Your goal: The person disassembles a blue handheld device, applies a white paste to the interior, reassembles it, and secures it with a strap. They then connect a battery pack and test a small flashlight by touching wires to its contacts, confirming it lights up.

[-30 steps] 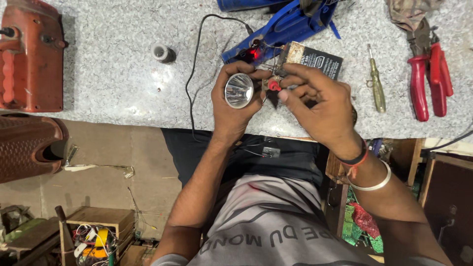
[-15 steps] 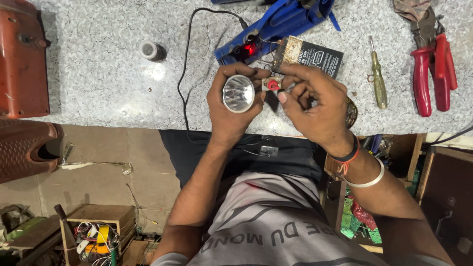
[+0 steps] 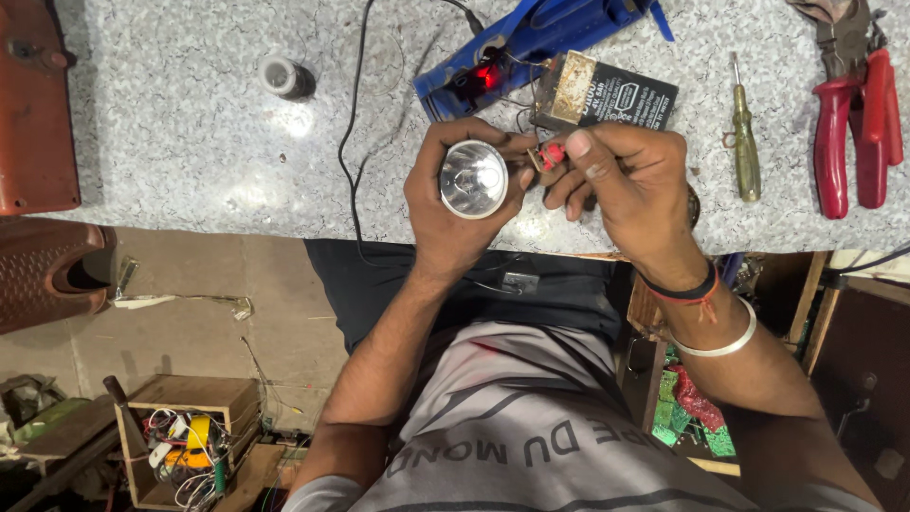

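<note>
My left hand (image 3: 453,204) grips a silver torch reflector head (image 3: 473,178), its shiny cone facing up. My right hand (image 3: 627,180) pinches a small red part (image 3: 551,153) on thin wires, right beside the reflector. Both hands hover over the near edge of the speckled grey worktop (image 3: 190,142). Just beyond them lie a black rectangular battery (image 3: 607,96) and a blue torch body (image 3: 517,45) with a red light glowing.
A green-handled screwdriver (image 3: 745,133) and red-handled pliers (image 3: 853,114) lie at the right. A small solder spool (image 3: 282,77) stands at the left, a black cable (image 3: 354,123) beside it. A red-brown case (image 3: 33,104) sits far left. A wooden box of wires (image 3: 185,441) rests on the floor.
The view has shifted slightly. My hands stay together on the reflector and the red part, with only small finger movements.
</note>
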